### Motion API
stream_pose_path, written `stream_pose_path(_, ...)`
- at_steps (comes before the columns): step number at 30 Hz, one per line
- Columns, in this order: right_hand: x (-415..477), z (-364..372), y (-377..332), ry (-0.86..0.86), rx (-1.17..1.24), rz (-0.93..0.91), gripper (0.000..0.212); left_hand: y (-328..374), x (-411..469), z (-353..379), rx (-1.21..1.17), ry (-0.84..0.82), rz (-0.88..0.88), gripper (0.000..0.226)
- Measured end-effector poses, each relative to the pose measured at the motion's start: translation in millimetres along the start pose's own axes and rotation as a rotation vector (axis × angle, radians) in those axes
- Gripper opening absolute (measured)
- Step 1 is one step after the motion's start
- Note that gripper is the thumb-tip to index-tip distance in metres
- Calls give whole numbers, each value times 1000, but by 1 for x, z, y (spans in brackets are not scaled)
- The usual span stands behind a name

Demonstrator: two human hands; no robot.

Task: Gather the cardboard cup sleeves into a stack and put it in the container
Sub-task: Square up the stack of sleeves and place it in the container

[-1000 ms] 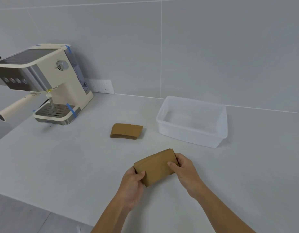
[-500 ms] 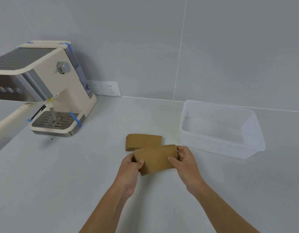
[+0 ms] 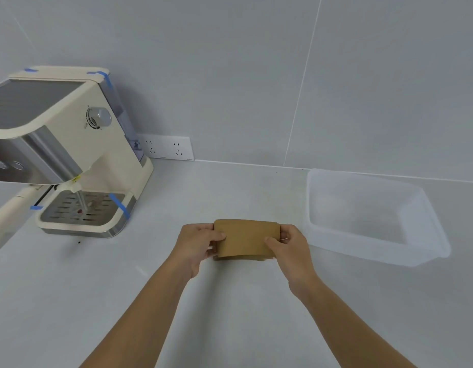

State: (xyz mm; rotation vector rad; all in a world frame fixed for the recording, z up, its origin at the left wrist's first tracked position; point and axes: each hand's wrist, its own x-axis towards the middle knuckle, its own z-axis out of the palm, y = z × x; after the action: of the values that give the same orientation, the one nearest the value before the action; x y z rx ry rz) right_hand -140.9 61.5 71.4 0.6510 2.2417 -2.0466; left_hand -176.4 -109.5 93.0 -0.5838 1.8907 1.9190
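Observation:
A flat stack of brown cardboard cup sleeves (image 3: 245, 239) lies low over the counter in the middle of the view. My left hand (image 3: 197, 244) grips its left end and my right hand (image 3: 290, 245) grips its right end, thumbs on top. The lone sleeve that lay on the counter is hidden under the held stack; only a thin brown edge shows along the bottom. The translucent white plastic container (image 3: 426, 221) stands to the right of my right hand and holds nothing.
A cream espresso machine (image 3: 70, 155) with blue tape strips stands at the back left, its drip tray (image 3: 81, 216) facing me. A white wall socket (image 3: 167, 148) sits behind it. The grey counter (image 3: 230, 314) runs toward me, tiled wall behind.
Both hands carried the sleeve stack forward and levelled it, bringing it down over the single sleeve that lay on the counter. The view shifted left, so the container now sits further right.

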Motion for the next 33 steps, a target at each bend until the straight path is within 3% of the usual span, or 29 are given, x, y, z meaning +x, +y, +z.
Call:
stream_pose_path(8, 17, 19, 8, 30, -100, 62, 18, 0, 23, -2, 175, 65, -57, 4)
stream_pose_path(11, 21, 23, 14, 35, -145, 75, 26, -7, 29, 0, 266, 73, -38, 7)
stream_pose_path(20, 22, 25, 21, 52, -256, 69, 22, -21, 41, -2, 363, 32, -27, 15)
stream_pose_path(23, 23, 24, 21, 100, -327, 93, 32, -20, 42, -3, 350, 22, -56, 18)
stream_pose_path(27, 25, 25, 12, -29, -217, 255, 48, -13, 46, -2, 354, 20, -105, 33)
stream_pose_path(33, 32, 29, 8, -59, -184, 316, 29, -6, 53, -7, 317, -47, -182, 38)
